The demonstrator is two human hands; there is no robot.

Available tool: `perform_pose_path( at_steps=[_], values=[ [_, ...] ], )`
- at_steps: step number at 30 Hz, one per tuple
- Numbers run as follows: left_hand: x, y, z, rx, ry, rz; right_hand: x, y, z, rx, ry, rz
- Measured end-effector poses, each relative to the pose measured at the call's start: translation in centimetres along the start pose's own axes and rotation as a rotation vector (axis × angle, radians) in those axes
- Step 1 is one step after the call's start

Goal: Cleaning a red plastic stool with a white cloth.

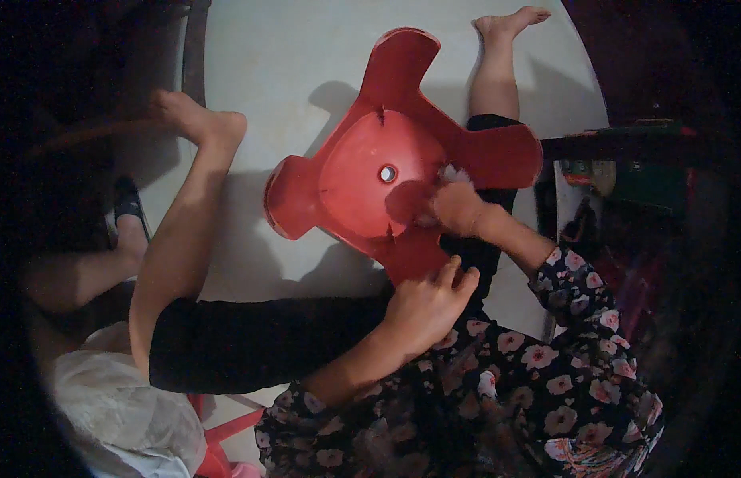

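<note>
A red plastic stool (361,167), four-legged with a round hole in its seat, is upside down between the person's legs, its hollow underside facing up. My left hand (427,308) is closed around the end of the stool leg nearest my body. Over the inner wall on the right side is my right hand (460,206), blurred, its fingers around a whitish crumpled wad (457,174), perhaps cloth. The wad's underside and most of the fingertips are hidden. Dark shadows fall across the seat beside the right hand.
My bare feet rest on the pale floor (263,71) either side. At left is another person's leg with a dark sandal (128,200). A whitish bag or sheet (131,400) lies lower left near red plastic legs (233,427). Dark furniture and a green box (651,185) stand right.
</note>
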State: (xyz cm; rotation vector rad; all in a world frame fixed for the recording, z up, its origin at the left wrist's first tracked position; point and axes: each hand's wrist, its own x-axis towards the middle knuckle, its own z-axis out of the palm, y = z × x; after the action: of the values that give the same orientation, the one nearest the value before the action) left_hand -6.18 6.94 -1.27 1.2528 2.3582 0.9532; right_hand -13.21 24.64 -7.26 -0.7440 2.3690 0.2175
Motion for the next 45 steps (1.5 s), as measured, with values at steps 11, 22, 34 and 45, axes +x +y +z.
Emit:
perform_pose_path(
  at_steps=[11,22,34,45],
  values=[
    [0.4,1.6,-1.4,-0.049,-0.04,0.012,3.9,2.3,2.2,0.336,0.264,0.446],
    [0.1,1.5,-0.9,-0.018,-0.065,0.007,3.1,-2.5,1.6,0.613,-0.076,-0.034],
    [0.2,2.0,-0.4,0.015,-0.034,0.044,6.9,3.4,0.0,0.22,0.521,0.47],
    [-0.2,2.2,-1.2,-0.04,-0.086,-0.007,3.6,2.3,0.3,0.559,0.342,0.155]
  ],
)
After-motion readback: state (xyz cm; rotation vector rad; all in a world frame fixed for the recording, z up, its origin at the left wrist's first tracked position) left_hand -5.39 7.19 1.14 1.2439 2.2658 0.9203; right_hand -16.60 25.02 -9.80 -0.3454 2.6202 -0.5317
